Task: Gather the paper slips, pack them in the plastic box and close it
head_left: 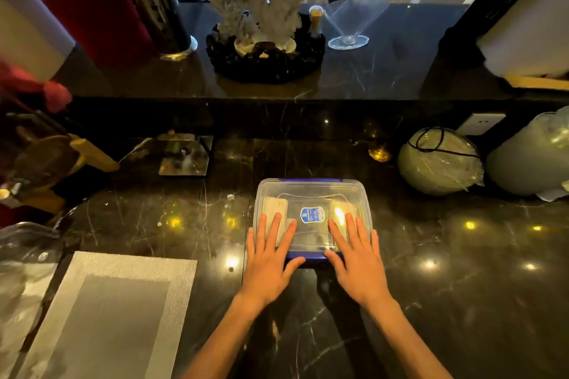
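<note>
A clear plastic box (pixel 311 194) with a clear lid, blue clips and a blue oval sticker sits on the dark marble counter (pixel 462 271). The lid lies on top of the box. Pale paper slips (pixel 278 204) show through the lid, inside at the left and right. My left hand (pixel 271 258) lies flat on the lid's near left part, fingers spread, thumb by the near blue clip (pixel 308 257). My right hand (pixel 357 258) lies flat on the near right part, thumb at the same clip. Neither hand grips anything.
A grey woven placemat (pixel 107 311) lies at the near left. A metal stand (pixel 184 154) is behind the box to the left, wrapped round bundles (pixel 440 160) to the right. A raised ledge carries a white coral ornament (pixel 261 9), a glass (pixel 351 24) and a metal canister (pixel 163 18).
</note>
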Motion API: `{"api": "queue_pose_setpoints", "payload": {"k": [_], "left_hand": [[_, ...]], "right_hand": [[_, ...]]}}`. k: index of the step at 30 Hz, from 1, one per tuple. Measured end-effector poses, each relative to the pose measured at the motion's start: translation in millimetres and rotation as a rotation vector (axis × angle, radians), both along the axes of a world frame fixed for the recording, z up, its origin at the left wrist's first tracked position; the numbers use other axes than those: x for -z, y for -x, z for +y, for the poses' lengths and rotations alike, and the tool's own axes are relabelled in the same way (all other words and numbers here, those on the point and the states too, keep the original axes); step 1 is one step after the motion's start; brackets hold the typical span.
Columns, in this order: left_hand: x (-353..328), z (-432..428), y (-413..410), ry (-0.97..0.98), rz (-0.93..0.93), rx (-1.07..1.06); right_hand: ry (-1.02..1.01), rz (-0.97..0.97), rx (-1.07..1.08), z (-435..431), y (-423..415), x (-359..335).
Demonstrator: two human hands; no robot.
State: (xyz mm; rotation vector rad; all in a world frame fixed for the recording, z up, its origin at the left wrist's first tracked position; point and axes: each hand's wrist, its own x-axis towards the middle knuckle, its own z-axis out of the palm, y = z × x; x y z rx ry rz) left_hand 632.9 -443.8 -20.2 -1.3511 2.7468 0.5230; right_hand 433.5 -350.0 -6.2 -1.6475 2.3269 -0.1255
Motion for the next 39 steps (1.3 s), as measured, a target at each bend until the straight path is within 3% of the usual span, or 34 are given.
{"api": "queue_pose_setpoints", "payload": {"k": [16,31,36,39], "left_hand": [[19,-152,69,0.125,0.016,-0.027],[7,-156,71,0.066,-0.024,-0.024],[-32,-160,75,-0.119,-0.131,-0.058],[-65,-154,70,-0.088,-0.1,-0.081]], "right_hand": [[0.155,0.031,0.062,-150,61,18],[0.071,-0.011,0.035,-156,67,8],[0.011,-0.123,0.038,-159,70,-31],[0.107,-0.061,0.01,-150,71,-56]]}}
